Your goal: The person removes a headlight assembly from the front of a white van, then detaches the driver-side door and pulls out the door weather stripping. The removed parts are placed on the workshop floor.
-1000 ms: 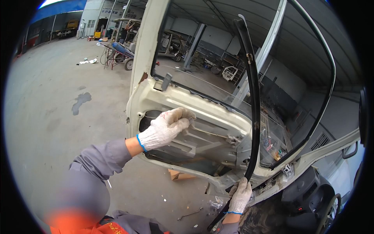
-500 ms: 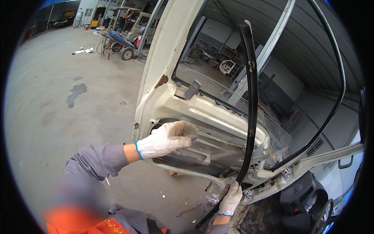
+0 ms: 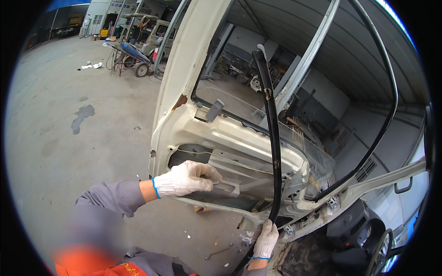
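My right hand [image 3: 265, 239], in a white knit glove, grips a long black window trim strip [image 3: 274, 142] near its lower part. The strip rises in front of the cream vehicle door [image 3: 230, 126], bowed and leaning left, with small brownish patches along it. Its lower end runs down past my hand toward the bottom edge. My left hand [image 3: 189, 179], gloved too, is closed with curled fingers in front of the door's lower opening. Something small and greyish shows at its fingertips, too small to name. A grey handle [image 3: 215, 111] stands out below the window frame.
A wrench [image 3: 218, 251] and small scraps lie on the concrete floor below the door. At the lower right are a black dashboard part [image 3: 352, 225] and a steering wheel [image 3: 380, 250]. A wheeled cart with a blue cylinder [image 3: 133, 51] stands farther off.
The strip's upper end has tipped left and dropped. My left hand has moved lower across the door opening, still closed. The right hand keeps its grip, and the whole view has shifted slightly.
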Available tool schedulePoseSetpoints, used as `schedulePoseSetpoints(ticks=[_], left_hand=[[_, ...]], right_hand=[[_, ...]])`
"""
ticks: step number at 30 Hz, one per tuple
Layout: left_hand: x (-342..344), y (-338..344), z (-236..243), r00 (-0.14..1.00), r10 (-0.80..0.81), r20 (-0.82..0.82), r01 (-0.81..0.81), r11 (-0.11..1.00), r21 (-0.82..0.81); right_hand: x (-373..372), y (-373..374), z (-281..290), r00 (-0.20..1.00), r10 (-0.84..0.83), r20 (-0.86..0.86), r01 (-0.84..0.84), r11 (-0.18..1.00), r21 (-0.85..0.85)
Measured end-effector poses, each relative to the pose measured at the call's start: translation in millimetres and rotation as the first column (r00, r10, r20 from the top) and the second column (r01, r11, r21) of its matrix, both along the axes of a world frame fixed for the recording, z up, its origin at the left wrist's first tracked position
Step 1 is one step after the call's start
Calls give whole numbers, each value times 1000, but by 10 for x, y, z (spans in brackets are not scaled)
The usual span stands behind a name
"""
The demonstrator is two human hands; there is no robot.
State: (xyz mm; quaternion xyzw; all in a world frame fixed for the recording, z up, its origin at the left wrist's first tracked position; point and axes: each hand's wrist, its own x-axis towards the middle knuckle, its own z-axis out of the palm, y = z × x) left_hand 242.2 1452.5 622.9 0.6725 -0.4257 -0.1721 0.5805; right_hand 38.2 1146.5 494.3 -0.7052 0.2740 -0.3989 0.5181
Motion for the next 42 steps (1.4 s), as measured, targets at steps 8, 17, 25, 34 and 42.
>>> schedulePoseSetpoints(ticks=[8,17,25,34,42], left_hand=[[-104,147,-1533,879,-319,355,-15,726,688],[-466,-13,-755,984,-167,-59,165,985,-44],[-686,248,-373,946,13,-325,-137,923,-361],[-220,388,-454,911,154,-382,-333,822,-462],[84,495,-858,906,164,-390,-327,857,-398]], right_hand=[[39,9,-100,991,100,-84,-102,995,-19],[213,636,-590,968,235,-88,-250,932,-264],[382,685,348,817,557,-149,-503,562,-657],[1133,-210,2339,991,69,113,99,176,-979],[1453,-359,2535,991,89,-103,-106,37,-994]])
